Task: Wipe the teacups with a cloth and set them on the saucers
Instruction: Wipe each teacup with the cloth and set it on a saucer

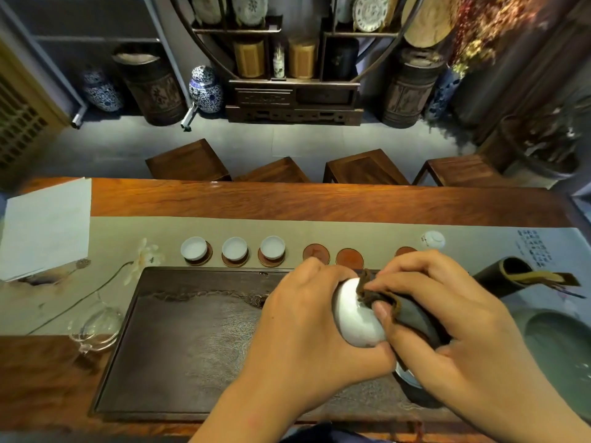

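My left hand [300, 318] grips a white teacup [356, 318] above the dark tea tray [192, 330]. My right hand [447, 321] presses a dark brown cloth [412, 318] into the cup's mouth. Three white teacups [194, 248] [235, 248] [272, 246] stand on brown saucers in a row at the left. Three bare brown saucers [316, 252] [350, 258] [404, 251] lie to the right of them, the last partly hidden by my right hand. Another white cup [407, 377] peeks out under my right hand.
A glass pitcher [96, 327] stands left of the tray. A white lid [433, 239] rests on the runner at the back right. A dark tool holder [505, 276] and a green basin [563, 346] sit at the right. White paper [44, 225] lies at the far left. Stools stand beyond the table.
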A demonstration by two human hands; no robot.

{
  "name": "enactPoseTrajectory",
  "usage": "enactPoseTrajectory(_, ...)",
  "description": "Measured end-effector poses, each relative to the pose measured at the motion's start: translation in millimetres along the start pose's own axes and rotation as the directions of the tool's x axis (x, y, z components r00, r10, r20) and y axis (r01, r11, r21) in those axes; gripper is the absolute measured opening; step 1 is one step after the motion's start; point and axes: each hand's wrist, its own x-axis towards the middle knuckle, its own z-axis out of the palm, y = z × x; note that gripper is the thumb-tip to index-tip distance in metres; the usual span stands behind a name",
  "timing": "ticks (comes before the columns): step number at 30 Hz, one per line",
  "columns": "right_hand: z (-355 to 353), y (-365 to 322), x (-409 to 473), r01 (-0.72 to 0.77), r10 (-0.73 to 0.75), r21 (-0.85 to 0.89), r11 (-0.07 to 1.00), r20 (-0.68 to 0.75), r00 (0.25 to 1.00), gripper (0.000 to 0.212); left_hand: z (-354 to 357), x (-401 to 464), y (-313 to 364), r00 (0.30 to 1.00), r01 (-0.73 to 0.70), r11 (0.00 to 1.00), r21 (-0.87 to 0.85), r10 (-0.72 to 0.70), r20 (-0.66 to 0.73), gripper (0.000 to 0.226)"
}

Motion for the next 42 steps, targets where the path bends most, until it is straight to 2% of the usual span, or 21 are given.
enactPoseTrajectory(9, -5.0, -5.5, 6.5, 0.03, -0.03, -0.009, 1.0, 0.045, 0.999, 0.017, -5.6, 2.5, 3.5, 0.999, -0.025, 0.999, -0.036, 0.023, -0.034, 0.047)
enactPoseTrajectory(17, -5.5, -6.5, 10.2, 0.056, -0.055, -0.005, 0.998, 0.058, 0.997, 0.017, -16.7, 7.7, 2.9, 0.999, -0.039, 0.998, -0.051, 0.04, 0.009, 0.051)
enactPoseTrajectory(23, -7.4, -10.0, 16.6, 0.086, -0.087, 0.015, 0.996, 0.059, 0.994, 0.017, -23.2, 8.8, 3.5, 0.996, -0.091, 0.995, -0.034, 0.09, -0.03, 0.044)
enactPoseTrajectory(29, -4.9, -4.9, 19.0, 0.066, -0.071, 0.047, 0.997, 0.119, 0.99, 0.014, -21.7, 8.8, -4.3, 0.996, -0.09, 0.996, 0.006, 0.09, -0.011, 0.045)
enactPoseTrajectory(34, -7.0, 6.6, 16.1, 0.054, -0.071, 0.083, 0.995, 0.222, 0.972, 0.012, -14.0, 5.1, -14.9, 0.997, -0.074, 0.996, 0.057, 0.075, -0.001, 0.045)
enactPoseTrajectory(36, -16.5, 12.5, 14.5, -0.045, 0.016, 0.155, 0.987, 0.181, 0.983, 0.012, -18.6, 10.2, -21.7, 0.996, -0.059, 0.995, 0.078, 0.064, -0.056, 0.049)
enactPoseTrajectory(38, -22.6, 14.2, 15.0, -0.125, 0.121, 0.214, 0.969, 0.03, 0.992, 0.013, -27.8, 17.6, -27.3, 0.99, -0.059, 0.991, 0.119, 0.073, -0.12, 0.051)
enactPoseTrajectory(40, -22.0, 10.3, 18.5, -0.149, 0.176, 0.258, 0.954, -0.083, 0.981, 0.012, -32.8, 21.5, -28.0, 0.987, -0.087, 0.984, 0.154, 0.105, -0.119, 0.053)
enactPoseTrajectory(42, -16.8, 2.2, 23.1, -0.129, 0.166, 0.309, 0.942, -0.096, 0.981, 0.012, -31.7, 21.1, -24.0, 0.986, -0.116, 0.982, 0.146, 0.131, -0.1, 0.053)
